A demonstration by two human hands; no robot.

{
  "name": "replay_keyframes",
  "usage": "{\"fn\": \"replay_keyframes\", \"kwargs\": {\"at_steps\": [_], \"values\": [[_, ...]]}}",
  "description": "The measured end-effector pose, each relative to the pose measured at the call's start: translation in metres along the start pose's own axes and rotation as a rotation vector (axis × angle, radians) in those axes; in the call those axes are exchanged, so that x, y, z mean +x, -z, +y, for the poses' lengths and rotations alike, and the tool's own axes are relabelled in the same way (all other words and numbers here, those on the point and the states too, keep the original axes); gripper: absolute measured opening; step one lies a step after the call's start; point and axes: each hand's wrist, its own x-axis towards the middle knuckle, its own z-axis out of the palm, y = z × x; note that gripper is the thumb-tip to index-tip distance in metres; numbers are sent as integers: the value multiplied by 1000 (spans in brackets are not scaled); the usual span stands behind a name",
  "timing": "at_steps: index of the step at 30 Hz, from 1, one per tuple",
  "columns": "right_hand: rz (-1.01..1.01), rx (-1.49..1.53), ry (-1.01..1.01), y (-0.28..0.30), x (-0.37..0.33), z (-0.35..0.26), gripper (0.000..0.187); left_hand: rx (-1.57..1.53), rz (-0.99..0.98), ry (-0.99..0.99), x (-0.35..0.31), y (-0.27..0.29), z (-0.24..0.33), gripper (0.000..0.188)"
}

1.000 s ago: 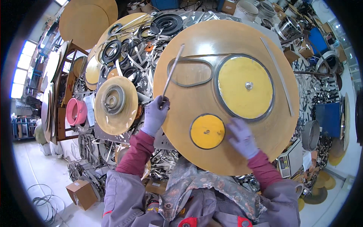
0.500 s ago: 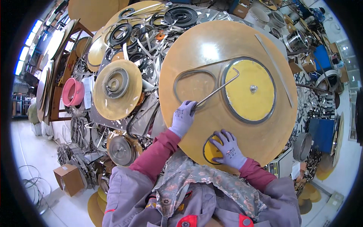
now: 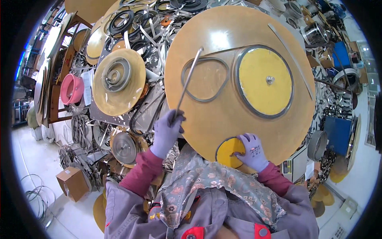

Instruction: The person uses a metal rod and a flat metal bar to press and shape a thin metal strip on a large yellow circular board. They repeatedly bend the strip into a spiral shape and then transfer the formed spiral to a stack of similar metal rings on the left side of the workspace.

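Observation:
My left hand point(image 3: 167, 129) is closed around the end of a thin metal rod point(image 3: 188, 83), which slants up and away over the left part of a large round tan board point(image 3: 199, 135). The rod crosses above a grey strip loop point(image 3: 204, 100) lying there. My right hand point(image 3: 254, 153) is at the right edge of a small yellow disc point(image 3: 227, 154) with a dark rim, near the board's front edge. Its thumb lies over the disc and its fingers curl at the rim. Beyond it, a bigger yellow disc point(image 3: 260, 85) with a grey rim and central knob rests on the board.
A straight grey strip point(image 3: 290, 59) lies along the board's right side. To the left stands a smaller tan disc point(image 3: 137, 85) bearing coiled rings, among metal scraps. A pink basin point(image 3: 72, 89) is farther left. A cardboard box point(image 3: 73, 183) sits on the floor.
My left hand has moved left and nearer to me, and the rod has swung from pointing right to pointing up and away. My right hand has shifted to the small disc's right edge, uncovering more of it.

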Motion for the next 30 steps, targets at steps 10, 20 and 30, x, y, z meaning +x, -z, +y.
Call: {"fn": "replay_keyframes", "kwargs": {"at_steps": [10, 20, 30], "values": [[-414, 553, -305, 22, 2, 43, 35, -186, -76, -7, -51, -34, -53, 19], [508, 275, 354, 98, 99, -32, 32, -59, 296, -323, -6, 3, -17, 20], [472, -272, 588, 30, 193, -21, 39, -196, 329, -207, 81, -10, 3, 33]]}}
